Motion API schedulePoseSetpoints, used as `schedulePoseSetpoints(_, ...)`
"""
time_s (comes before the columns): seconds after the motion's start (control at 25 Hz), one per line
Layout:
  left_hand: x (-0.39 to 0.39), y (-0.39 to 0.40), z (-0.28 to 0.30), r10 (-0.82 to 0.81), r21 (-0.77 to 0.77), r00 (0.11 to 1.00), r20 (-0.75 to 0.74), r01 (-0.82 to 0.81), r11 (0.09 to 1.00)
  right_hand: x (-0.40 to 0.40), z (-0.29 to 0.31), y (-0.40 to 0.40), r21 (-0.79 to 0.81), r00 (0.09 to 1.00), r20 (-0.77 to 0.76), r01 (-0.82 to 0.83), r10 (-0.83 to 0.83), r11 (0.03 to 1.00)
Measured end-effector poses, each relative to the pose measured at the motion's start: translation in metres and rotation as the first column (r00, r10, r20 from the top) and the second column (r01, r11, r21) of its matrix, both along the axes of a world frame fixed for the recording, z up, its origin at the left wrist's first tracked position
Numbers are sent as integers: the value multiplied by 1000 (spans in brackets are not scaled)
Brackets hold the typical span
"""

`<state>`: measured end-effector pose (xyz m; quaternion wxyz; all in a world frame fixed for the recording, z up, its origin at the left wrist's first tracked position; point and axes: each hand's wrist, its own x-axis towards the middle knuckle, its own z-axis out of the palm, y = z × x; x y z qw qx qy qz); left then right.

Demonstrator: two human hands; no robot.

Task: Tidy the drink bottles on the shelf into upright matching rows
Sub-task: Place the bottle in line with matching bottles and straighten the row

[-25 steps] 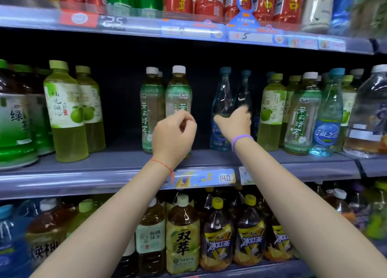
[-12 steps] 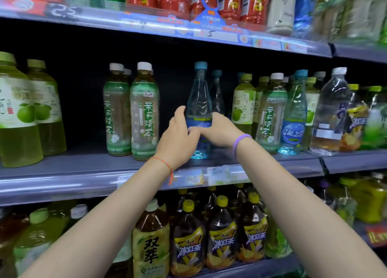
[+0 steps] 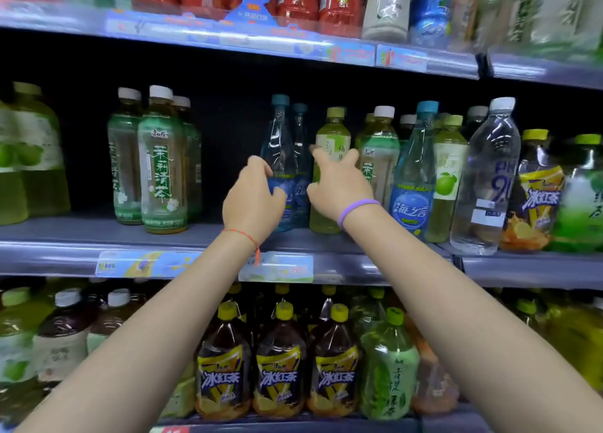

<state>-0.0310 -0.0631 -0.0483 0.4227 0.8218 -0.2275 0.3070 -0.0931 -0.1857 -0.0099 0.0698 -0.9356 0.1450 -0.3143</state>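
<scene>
1. On the left of the middle shelf [image 3: 81, 237], three white-capped jasmine tea bottles [image 3: 162, 171] stand upright in a tight cluster.
2. The left hand [image 3: 253, 201], a red string at its wrist, curls its fingers [image 3: 261, 166] round the lower part of the front blue-capped water bottle [image 3: 280, 139], which stands upright mid-shelf with a matching bottle just behind it.
3. The right hand [image 3: 339, 184], wearing a purple band, reaches with spread, half-curled fingers [image 3: 326, 158] to the yellow-green bottle [image 3: 332, 132] beside the water; whether it grips cannot be told.
4. Further right, a mixed row stands upright: another jasmine tea, a second blue water bottle [image 3: 412, 178], an apple-label bottle and a clear bottle [image 3: 486, 184].
</scene>
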Motion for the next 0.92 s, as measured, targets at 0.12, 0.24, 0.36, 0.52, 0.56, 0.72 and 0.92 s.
schedulePoseSetpoints(0.12,-5,-5,-1,-84,96,996,-36,87,992,11,-2,-9,100,990,-134,-30,43,995)
schedulePoseSetpoints(0.24,-4,-7,-6,-120,86,991,-64,125,988,17,-5,-11,115,991,-106,-72,84,991)
schedulePoseSetpoints(0.36,-4,-10,-13,-156,60,987,-25,157,986,13,-13,-10,105,994,-18,-107,109,989)
schedulePoseSetpoints(0.52,-11,-10,-17,-234,25,972,18,233,972,0,-16,-4,72,986,-2,-165,165,984)
schedulePoseSetpoints(0.56,-14,-11,-17,-247,17,969,7,247,969,-6,-14,-3,73,980,-11,-197,199,978)
schedulePoseSetpoints(0.72,-18,-10,-14,-210,-25,976,-58,209,978,-19,-13,12,13,930,48,-365,364,931)
schedulePoseSetpoints(0.92,-16,20,-9,-192,-136,981,19,193,972,-4,-23,30,194,825,383,-511,414,838)
